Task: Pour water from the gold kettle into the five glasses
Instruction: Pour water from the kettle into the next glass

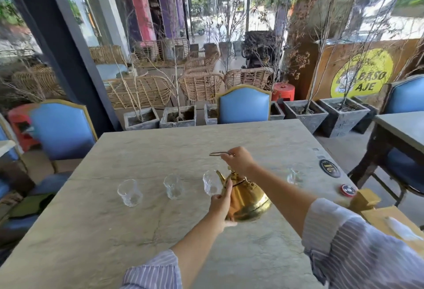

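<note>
Above the pale stone table [160, 254], shiny gold metal kettle [249, 199] hangs tilted, spout at the rim of the third clear ribbed glass [211, 183]. Right hand [238, 159] is closed on its thin wire handle from above; left hand [221, 205] cups its body and base. Step: pouring into this glass. Next, judged: level the kettle, shift sideways to another glass.

You get bright daylight from the open background, blown-out whites at the top centre, an evenly lit table [160, 231] with only faint soft shadows, a warm glint on the gold kettle [249, 201], strong wide-angle bending at the edges, soft blurred foliage top right.
</note>
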